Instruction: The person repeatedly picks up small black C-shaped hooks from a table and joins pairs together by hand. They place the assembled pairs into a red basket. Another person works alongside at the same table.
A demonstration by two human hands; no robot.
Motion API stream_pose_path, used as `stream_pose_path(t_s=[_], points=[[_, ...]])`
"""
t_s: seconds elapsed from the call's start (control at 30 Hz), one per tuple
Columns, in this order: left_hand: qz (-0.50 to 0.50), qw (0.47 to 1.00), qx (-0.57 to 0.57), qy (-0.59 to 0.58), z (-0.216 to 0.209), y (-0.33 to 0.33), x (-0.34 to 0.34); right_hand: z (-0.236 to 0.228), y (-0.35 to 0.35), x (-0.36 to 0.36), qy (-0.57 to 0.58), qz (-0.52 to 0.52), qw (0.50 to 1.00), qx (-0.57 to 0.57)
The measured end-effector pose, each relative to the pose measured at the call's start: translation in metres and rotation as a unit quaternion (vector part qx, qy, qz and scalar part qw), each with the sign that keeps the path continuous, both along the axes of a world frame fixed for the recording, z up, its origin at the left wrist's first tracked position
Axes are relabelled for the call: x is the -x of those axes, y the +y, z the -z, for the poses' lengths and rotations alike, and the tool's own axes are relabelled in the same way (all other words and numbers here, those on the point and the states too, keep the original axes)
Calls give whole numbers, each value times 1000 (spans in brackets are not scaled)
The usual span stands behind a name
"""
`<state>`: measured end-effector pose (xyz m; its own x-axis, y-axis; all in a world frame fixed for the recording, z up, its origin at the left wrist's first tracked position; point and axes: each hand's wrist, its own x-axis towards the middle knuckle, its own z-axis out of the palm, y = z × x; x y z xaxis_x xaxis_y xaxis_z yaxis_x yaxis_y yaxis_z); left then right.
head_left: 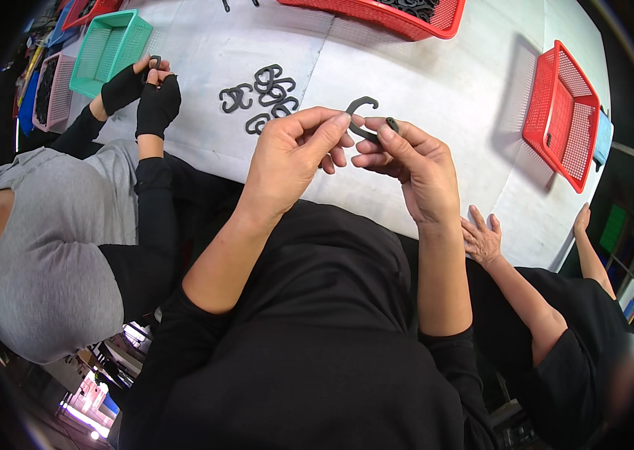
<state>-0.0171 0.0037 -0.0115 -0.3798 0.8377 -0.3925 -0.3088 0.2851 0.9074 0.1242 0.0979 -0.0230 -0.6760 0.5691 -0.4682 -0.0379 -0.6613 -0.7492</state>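
Observation:
In front of me, above the table, I hold a black C-shaped hook (363,102) with both hands. My left hand (294,154) pinches its left side between thumb and fingers. On its lower right part, my right hand (420,161) has thumb and fingers closed. The fingertips hide some of the hook, and its upper end curves free between the hands. Just beyond my left hand, a loose pile of several similar black hooks (270,86) lies on the white table (422,90).
A red basket (407,31) of black parts stands at the far edge; another red basket (557,120) is at right. At left, a person with black fingerless gloves (158,105) handles a black piece near a green basket (81,79). Another person's hand (483,238) rests at the right edge.

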Motion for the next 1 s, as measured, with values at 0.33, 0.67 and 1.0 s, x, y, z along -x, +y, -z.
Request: stream_pose_path(t_s=[0.33, 0.67, 1.0], points=[[4, 1000, -12, 10, 3, 2, 1, -4, 0, -2, 3, -12, 1000, -27], [13, 999, -17, 33, 10, 11, -1, 4, -11, 12, -12, 49, 995, -89], [-224, 903, -129, -343, 20, 36, 1, -5, -40, 50, -80, -7, 772, -631]])
